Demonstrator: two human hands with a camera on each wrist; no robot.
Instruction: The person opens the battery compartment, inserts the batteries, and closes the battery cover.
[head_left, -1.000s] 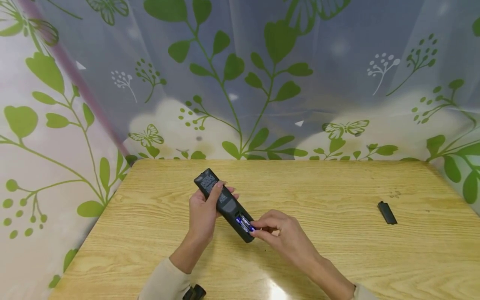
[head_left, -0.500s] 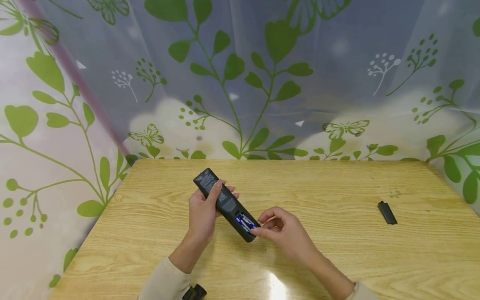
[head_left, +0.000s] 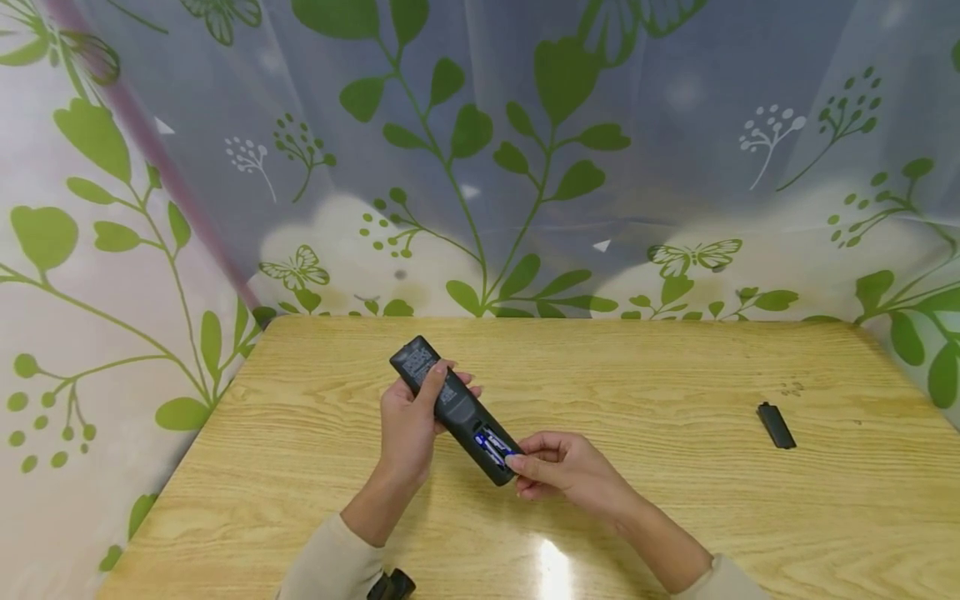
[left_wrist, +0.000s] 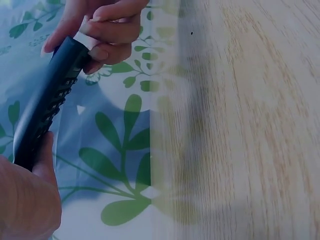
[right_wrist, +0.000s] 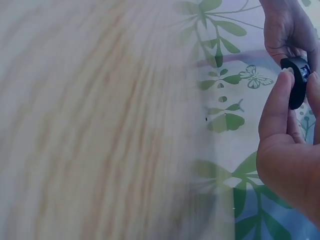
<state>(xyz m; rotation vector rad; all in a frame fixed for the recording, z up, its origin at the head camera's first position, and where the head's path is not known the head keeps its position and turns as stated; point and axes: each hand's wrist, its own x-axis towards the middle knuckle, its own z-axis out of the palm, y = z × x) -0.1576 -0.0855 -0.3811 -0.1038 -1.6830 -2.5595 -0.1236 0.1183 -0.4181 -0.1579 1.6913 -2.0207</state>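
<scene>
A black remote control lies back side up and slanted in my left hand, thumb across its back and fingers wrapped round the far edge. Two blue-and-silver batteries sit side by side in the uncovered compartment at its lower end. My right hand pinches that end, its thumb over the batteries' lower ends and its fingers behind the remote. The right wrist view shows the remote's end between thumb and fingers. Buttons on the front face of the remote show in the left wrist view.
On the wooden table, well to the right, lies the black battery cover. A black object shows beside the left sleeve at the bottom edge. Leaf-patterned cloth hangs behind the table and along its sides.
The right hand's thumb and fingers shift at the compartment's lower end; the fingers move from above the batteries to behind the remote. The left hand keeps its grip, almost still.
</scene>
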